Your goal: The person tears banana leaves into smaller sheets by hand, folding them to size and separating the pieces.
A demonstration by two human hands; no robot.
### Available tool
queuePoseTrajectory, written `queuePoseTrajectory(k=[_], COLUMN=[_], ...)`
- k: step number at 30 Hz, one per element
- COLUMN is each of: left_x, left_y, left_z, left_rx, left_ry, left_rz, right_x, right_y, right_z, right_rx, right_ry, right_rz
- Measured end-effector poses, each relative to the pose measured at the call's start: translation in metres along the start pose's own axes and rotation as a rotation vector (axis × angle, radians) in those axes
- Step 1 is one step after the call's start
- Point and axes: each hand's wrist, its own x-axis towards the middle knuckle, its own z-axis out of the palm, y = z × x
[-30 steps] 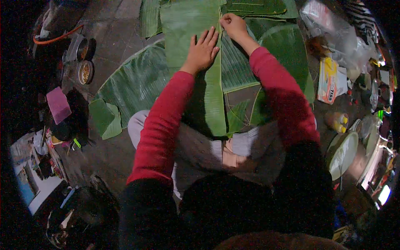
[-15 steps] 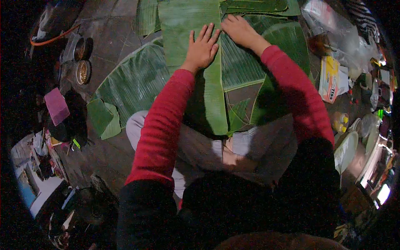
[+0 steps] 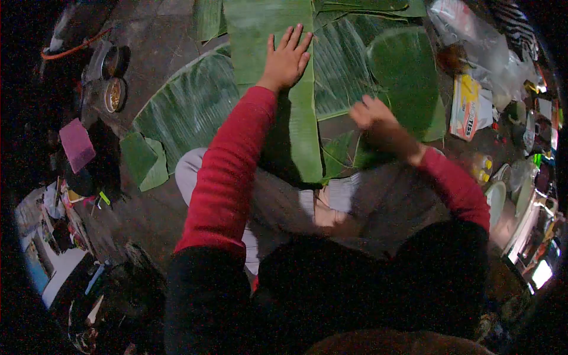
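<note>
My left hand (image 3: 285, 62) lies flat with its fingers spread on a long pale-green banana leaf piece (image 3: 254, 35), whose narrow end runs down towards my lap. Its straight right edge borders a darker, ribbed banana leaf (image 3: 343, 65) on the right. My right hand (image 3: 377, 118), slightly blurred, hangs over the near edge of that darker leaf with its fingers curled in. Whether anything sits between those fingers is hidden. Another broad leaf (image 3: 186, 100) spreads out on the left, and a rounded one (image 3: 405, 77) lies on the right.
Small metal tins (image 3: 115, 94) and a pink sponge-like block (image 3: 77, 145) lie at left. On the right are a yellow-and-white box (image 3: 467, 109), clear plastic bags (image 3: 473, 38), a bottle with a yellow cap (image 3: 482, 168) and a pale dish (image 3: 496, 201). More leaves (image 3: 367, 9) are stacked at the top.
My right hand has left the pale leaf's edge and come back towards me and to the right, its fingers now curled. My left hand stays pressed on the leaf.
</note>
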Motion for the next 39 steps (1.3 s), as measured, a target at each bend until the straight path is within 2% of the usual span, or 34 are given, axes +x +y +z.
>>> queuePoseTrajectory(k=[3,7,9,11,12,14,15,17,19,21,22,24,27,31,34,36,38,39], left_x=[0.000,-0.002,-0.004,-0.013,-0.021,-0.045,-0.056,-0.062,-0.053,-0.041,-0.034,-0.021,-0.022,-0.034,-0.034,-0.033,-0.033,-0.033], left_y=[-0.001,-0.001,-0.003,0.002,0.007,0.026,0.031,0.033,0.033,0.027,0.022,0.014,0.022,0.032,0.033,0.033,0.034,0.034], left_z=[-0.002,-0.002,-0.007,-0.018,-0.025,-0.035,-0.030,-0.022,-0.020,-0.014,-0.012,-0.011,-0.013,-0.008,-0.007,-0.009,-0.008,-0.007], left_rx=[-0.005,-0.034,-0.043,-0.010,0.021,0.028,0.032,0.020,-0.011,0.008,0.029,0.042,0.050,-0.014,0.001,0.005,0.002,0.010], left_ry=[-0.014,0.001,0.035,0.027,0.013,-0.052,-0.121,-0.112,-0.066,-0.044,-0.020,-0.007,-0.002,0.035,0.029,0.016,0.004,0.010], left_rz=[0.012,0.020,0.020,0.008,-0.005,0.017,0.033,0.004,-0.049,-0.054,-0.059,-0.048,-0.071,-0.163,-0.164,-0.170,-0.175,-0.178], right_x=[-0.041,-0.040,-0.019,-0.011,-0.006,0.005,0.013,0.042,0.066,0.083,0.089,0.100,0.112,0.117,0.098,0.074,0.036,0.016], right_y=[-0.030,-0.013,0.006,0.026,0.036,0.055,0.052,0.037,-0.001,-0.014,-0.013,-0.010,0.002,0.011,0.013,0.014,0.020,0.020], right_z=[-0.015,-0.038,-0.053,-0.058,-0.053,-0.038,-0.036,-0.026,-0.020,0.021,0.025,0.028,0.027,0.032,0.027,0.016,0.001,-0.010], right_rx=[0.048,0.079,0.224,0.138,0.140,-0.132,-0.132,-0.125,0.028,-0.169,-0.170,-0.123,0.065,0.146,0.229,0.157,0.223,0.203], right_ry=[-0.071,-0.143,-0.144,0.132,0.134,0.032,0.032,0.327,0.393,0.536,0.539,0.391,0.314,0.288,0.263,0.142,0.054,-0.062], right_rz=[-0.030,0.006,0.436,0.409,0.412,0.577,0.580,0.400,0.290,0.242,0.239,0.294,0.334,0.347,0.338,0.244,0.180,0.178])
